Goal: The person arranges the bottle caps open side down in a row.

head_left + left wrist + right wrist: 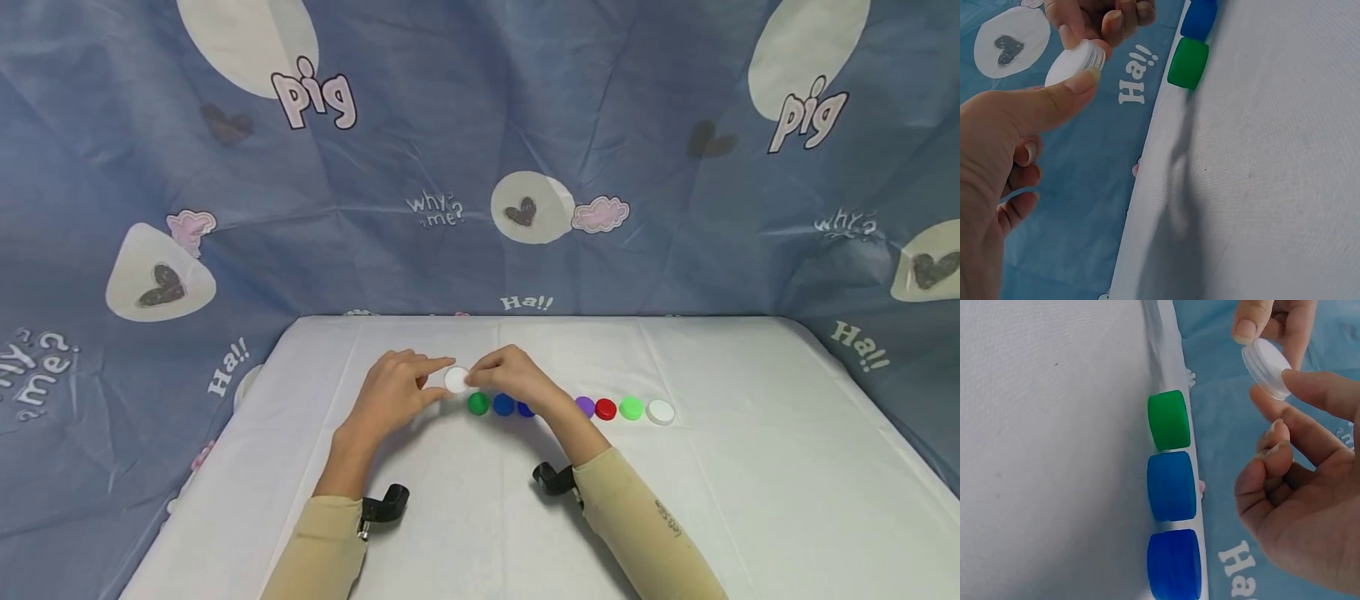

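Both hands hold one white cap [455, 381] raised over the far part of the table. My left hand [390, 390] has thumb and index finger at opposite edges of it. From the other side, my right hand [517, 375] pinches the same white cap [1265, 367] between thumb and index finger, its other fingers curled inward. A ridged rim shows on the white cap [1077, 61] in the left wrist view. Just below the hands lie a green cap [477, 404], a blue cap [503, 405] and a darker blue cap [1174, 565], partly behind the right wrist in the head view.
The row continues past the right forearm with a purple cap [585, 407], a red cap [606, 409], a light green cap [632, 408] and another white cap [661, 412]. A white cloth covers the table [787, 467]. Behind it hangs a blue printed curtain [420, 267].
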Demonstrator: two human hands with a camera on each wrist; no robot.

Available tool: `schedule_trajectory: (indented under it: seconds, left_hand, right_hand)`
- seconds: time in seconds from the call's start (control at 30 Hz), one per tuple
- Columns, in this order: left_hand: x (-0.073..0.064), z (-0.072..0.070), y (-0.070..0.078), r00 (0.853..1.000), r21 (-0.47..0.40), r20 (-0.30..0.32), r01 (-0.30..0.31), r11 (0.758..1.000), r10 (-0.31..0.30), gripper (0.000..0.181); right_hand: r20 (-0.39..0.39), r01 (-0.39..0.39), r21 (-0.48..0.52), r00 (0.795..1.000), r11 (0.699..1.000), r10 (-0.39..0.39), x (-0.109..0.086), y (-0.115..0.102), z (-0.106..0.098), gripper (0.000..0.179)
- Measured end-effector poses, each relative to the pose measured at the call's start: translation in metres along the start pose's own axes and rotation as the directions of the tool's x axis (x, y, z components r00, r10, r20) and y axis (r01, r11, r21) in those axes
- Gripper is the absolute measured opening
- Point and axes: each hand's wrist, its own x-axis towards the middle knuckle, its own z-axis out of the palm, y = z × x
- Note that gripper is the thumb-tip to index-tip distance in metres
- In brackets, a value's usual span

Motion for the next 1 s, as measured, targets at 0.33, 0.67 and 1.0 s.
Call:
schedule_trajectory:
  seconds: [0.33,0.67,1.0]
  left_hand:
    - [-0.0012,0.0004,0.0030,0.998,-0.015,-0.019,-0.055,0.998,0.055,0.042]
    - [-0.0010,0.0011,0.0046,1.000,-0.058,0.025,-0.005,0.998,0.006,0.036]
    - [0.0002,0.0022,0.0026,0.997,-0.134,0.054,0.063,0.989,-0.057,0.031]
  right_hand:
    - [0.052,-0.023,0.088,0.999,0.996,0.018,0.0003,0.0020,-0.0018,0.019]
    - [0.077,-0.020,0.134,0.997,0.991,0.010,0.0014,0.0068,-0.0022,0.017]
    - [0.110,-0.015,0.136,0.994,0.991,0.000,0.0005,0.0029,-0.0054,0.023]
